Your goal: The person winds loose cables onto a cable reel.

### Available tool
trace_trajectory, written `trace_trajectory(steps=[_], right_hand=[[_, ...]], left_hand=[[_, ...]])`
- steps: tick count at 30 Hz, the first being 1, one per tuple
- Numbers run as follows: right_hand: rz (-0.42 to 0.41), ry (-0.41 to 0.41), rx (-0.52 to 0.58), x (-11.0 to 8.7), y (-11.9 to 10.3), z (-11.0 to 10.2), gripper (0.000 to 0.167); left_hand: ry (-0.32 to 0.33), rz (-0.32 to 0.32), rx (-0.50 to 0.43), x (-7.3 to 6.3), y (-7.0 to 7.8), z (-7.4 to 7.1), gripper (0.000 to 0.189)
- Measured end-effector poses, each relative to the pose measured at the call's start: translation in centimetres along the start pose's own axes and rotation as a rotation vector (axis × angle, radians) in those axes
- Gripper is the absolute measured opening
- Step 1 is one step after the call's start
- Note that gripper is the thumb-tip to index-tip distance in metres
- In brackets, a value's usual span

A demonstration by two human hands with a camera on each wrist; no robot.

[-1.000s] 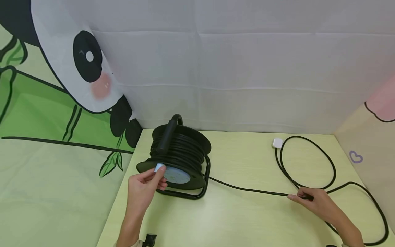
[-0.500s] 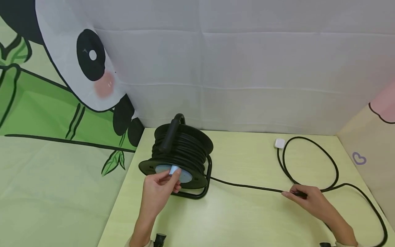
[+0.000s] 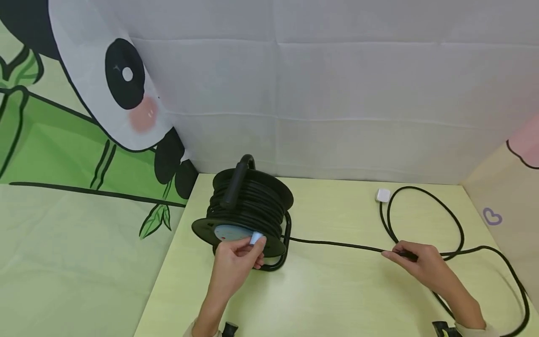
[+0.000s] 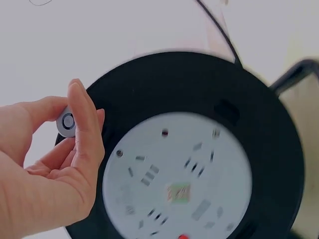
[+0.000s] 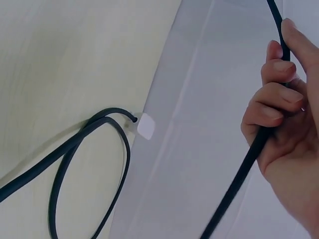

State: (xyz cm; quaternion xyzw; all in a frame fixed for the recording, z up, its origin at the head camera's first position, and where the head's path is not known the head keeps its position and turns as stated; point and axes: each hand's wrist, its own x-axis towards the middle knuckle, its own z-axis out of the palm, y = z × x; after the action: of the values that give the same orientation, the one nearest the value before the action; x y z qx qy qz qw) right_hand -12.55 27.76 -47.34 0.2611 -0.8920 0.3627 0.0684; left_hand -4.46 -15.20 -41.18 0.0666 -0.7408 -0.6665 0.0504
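Observation:
A black cable reel, wound with black cable, stands on the table at centre-left. My left hand pinches the small light-blue crank knob on the reel's front disc. In the left wrist view the round end of that knob shows between thumb and fingers, beside the pale socket panel. Off to the right, my right hand holds the black cable, which runs fairly straight from the reel. Fingers of the right hand curl round the cable in the right wrist view.
Loose cable lies in loops on the right of the table, ending in a white plug near the back edge. A pale cloth backdrop rises behind, and a printed cloth hangs at the left.
The left hand has carried the knob from the left of the reel's front disc across to its right. My right hand has shifted a little left toward the reel, holding the cable.

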Motion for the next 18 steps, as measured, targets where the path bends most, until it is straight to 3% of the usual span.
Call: trace_trajectory(steps=[9,18], right_hand=[[0.059,-0.023,-0.088,0.4,-0.8,0.1,0.015],[0.016,-0.002,-0.186,0.9,-0.6,0.6,0.014]], left_hand=[[-0.056,-0.089,-0.094,-0.3,-2.1,1.8,0.026],[-0.088,-0.155,-0.13,-0.1,-4.0,3.4,0.029]])
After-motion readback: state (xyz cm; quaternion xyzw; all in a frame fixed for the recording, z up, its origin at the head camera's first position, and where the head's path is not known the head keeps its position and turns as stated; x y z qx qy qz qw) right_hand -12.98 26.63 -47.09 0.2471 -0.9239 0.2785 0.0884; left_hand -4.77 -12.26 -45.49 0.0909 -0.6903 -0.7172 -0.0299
